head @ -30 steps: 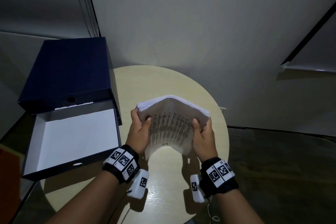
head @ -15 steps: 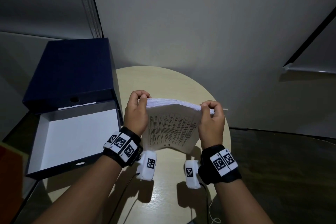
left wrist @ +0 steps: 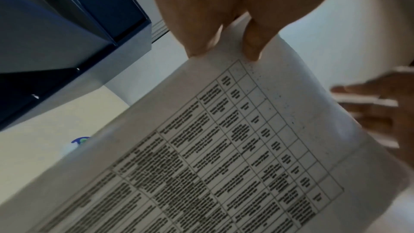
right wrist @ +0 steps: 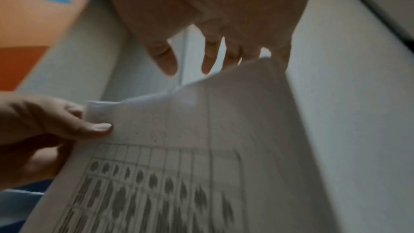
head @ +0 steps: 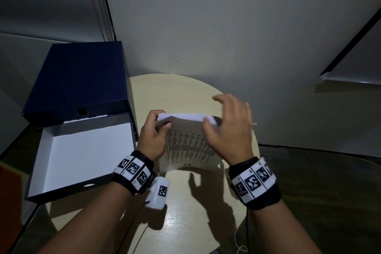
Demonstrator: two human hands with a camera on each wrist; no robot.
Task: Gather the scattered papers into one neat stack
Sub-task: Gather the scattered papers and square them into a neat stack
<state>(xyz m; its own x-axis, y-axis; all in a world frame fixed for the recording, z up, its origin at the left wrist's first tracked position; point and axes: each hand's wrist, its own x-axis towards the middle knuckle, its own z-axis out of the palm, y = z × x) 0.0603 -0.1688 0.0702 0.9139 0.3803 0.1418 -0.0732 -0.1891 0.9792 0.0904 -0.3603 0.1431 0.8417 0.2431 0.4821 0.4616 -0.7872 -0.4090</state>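
Paper stack (head: 186,142) upright on edge over round worktop (head: 175,93), printed table facing person. Left hand (head: 153,136) pinches stack's upper left corner, thumb on front. Right hand (head: 228,128) spread wide, fingers straight, over stack's top right edge. Open blue box (head: 78,80) beside stack, at left.

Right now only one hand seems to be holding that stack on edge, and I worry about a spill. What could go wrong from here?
1. Only the left hand pinches a top corner of the paper stack; the right hand is open, so sheets may fan out.
2. The stack bows, so its bottom edge may skid on the round table.
3. A hard tap could knock sheets askew.
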